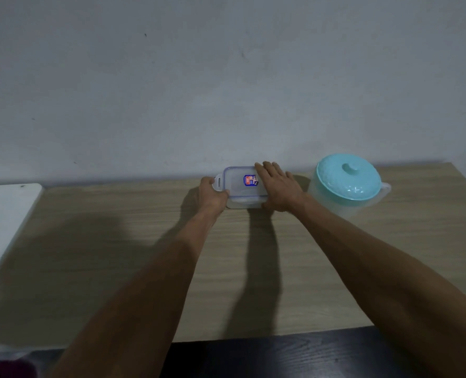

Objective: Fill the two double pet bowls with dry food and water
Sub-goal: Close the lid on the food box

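Note:
A clear plastic food container (240,186) with a blue-edged snap lid and a small sticker stands at the back of the wooden table (117,241), close to the wall. My left hand (211,196) grips its left end, thumb on the lid's side latch. My right hand (279,188) lies over its right end, fingers stretched along the lid's far edge. A translucent water jug (346,184) with a turquoise lid stands to the right of the container, apart from my right hand. The container's contents cannot be made out. No pet bowls are in view.
A white surface (5,222) adjoins the table's left side. A grey wall (226,77) rises directly behind the table. A dark floor (281,356) shows below the table's front edge.

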### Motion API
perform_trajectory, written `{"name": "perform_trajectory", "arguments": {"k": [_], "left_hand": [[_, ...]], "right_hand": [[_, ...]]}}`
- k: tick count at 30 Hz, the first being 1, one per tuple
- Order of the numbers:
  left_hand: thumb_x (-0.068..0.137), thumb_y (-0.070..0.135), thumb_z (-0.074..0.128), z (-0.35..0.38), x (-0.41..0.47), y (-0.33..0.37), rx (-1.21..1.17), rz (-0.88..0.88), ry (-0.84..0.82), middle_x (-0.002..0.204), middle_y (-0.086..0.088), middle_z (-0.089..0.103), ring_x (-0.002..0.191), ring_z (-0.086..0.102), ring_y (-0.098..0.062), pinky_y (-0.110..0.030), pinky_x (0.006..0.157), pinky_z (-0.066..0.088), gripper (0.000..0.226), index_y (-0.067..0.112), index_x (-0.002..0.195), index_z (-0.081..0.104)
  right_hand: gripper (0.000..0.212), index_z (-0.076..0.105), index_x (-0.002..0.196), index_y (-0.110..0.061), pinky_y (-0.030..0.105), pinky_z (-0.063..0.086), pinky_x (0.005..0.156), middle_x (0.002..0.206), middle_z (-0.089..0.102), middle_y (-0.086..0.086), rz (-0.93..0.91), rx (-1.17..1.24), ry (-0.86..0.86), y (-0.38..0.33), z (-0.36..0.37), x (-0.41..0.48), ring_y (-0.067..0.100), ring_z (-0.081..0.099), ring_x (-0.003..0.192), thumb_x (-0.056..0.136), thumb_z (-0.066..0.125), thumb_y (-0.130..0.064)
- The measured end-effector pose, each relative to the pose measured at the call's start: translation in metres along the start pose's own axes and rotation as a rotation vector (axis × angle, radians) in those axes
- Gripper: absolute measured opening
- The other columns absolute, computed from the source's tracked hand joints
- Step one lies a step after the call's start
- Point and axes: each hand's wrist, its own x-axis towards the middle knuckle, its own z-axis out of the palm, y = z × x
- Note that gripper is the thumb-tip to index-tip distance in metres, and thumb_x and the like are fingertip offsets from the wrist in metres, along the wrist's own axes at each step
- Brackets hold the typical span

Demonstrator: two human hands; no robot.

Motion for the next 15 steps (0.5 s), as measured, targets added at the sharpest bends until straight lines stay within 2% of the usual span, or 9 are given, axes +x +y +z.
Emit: {"name": "perform_trajectory", "arguments": {"k": [2, 4, 6, 9, 11, 15], "left_hand": [[0.085, 0.019, 0.071, 0.001, 0.001, 0.0, -0.02, -0.03, -0.002, 0.126, -0.01, 0.062, 0.111, 0.063, -0.035, -0.039, 0.087, 0.054, 0.051, 0.015, 0.132, 0.052], [0.084, 0.02, 0.072, 0.001, 0.001, -0.001, -0.037, -0.046, 0.0, 0.122, -0.012, 0.065, 0.11, 0.064, -0.035, -0.041, 0.088, 0.055, 0.049, 0.016, 0.13, 0.053], [0.085, 0.019, 0.071, 0.001, 0.001, -0.001, -0.045, -0.048, 0.004, 0.121, -0.012, 0.066, 0.109, 0.065, -0.034, -0.04, 0.088, 0.055, 0.047, 0.016, 0.129, 0.054], [0.086, 0.022, 0.071, 0.002, 0.001, -0.002, -0.03, -0.046, 0.021, 0.122, -0.011, 0.065, 0.109, 0.065, -0.033, -0.041, 0.091, 0.056, 0.048, 0.016, 0.13, 0.055], [0.086, 0.024, 0.071, 0.002, 0.002, -0.002, -0.022, -0.047, 0.021, 0.122, -0.01, 0.066, 0.11, 0.064, -0.032, -0.04, 0.091, 0.056, 0.048, 0.017, 0.13, 0.055], [0.085, 0.025, 0.071, 0.004, 0.004, -0.005, -0.051, -0.059, 0.003, 0.124, -0.012, 0.065, 0.115, 0.063, -0.033, -0.04, 0.093, 0.053, 0.049, 0.016, 0.131, 0.057]], "right_hand": [[0.127, -0.006, 0.156, -0.017, 0.054, 0.017, 0.12, 0.164, -0.008, 0.015, 0.078, 0.128, -0.005, -0.005, 0.004, -0.006, 0.032, -0.006, 0.152, 0.07, 0.082, -0.044], [0.132, -0.007, 0.156, -0.016, 0.053, 0.022, 0.119, 0.163, -0.012, 0.017, 0.177, 0.305, 0.028, -0.01, 0.01, -0.012, 0.032, -0.007, 0.152, 0.066, 0.082, -0.056], [0.124, 0.002, 0.155, -0.015, 0.05, 0.029, 0.117, 0.163, -0.003, 0.017, 0.239, 0.454, 0.105, -0.013, 0.018, -0.014, 0.033, 0.005, 0.152, 0.068, 0.077, -0.063], [0.107, 0.021, 0.148, -0.014, 0.047, 0.041, 0.107, 0.151, 0.026, 0.018, 0.292, 0.599, 0.216, -0.016, 0.025, -0.014, 0.037, 0.037, 0.138, 0.07, 0.074, -0.064], [0.102, 0.027, 0.145, -0.012, 0.044, 0.042, 0.102, 0.144, 0.036, 0.016, 0.315, 0.654, 0.247, -0.017, 0.024, -0.012, 0.036, 0.043, 0.132, 0.069, 0.079, -0.057], [0.103, 0.033, 0.143, -0.005, 0.04, 0.043, 0.103, 0.142, 0.044, 0.016, 0.353, 0.731, 0.268, -0.015, 0.023, -0.006, 0.033, 0.045, 0.131, 0.066, 0.086, -0.049]]}}
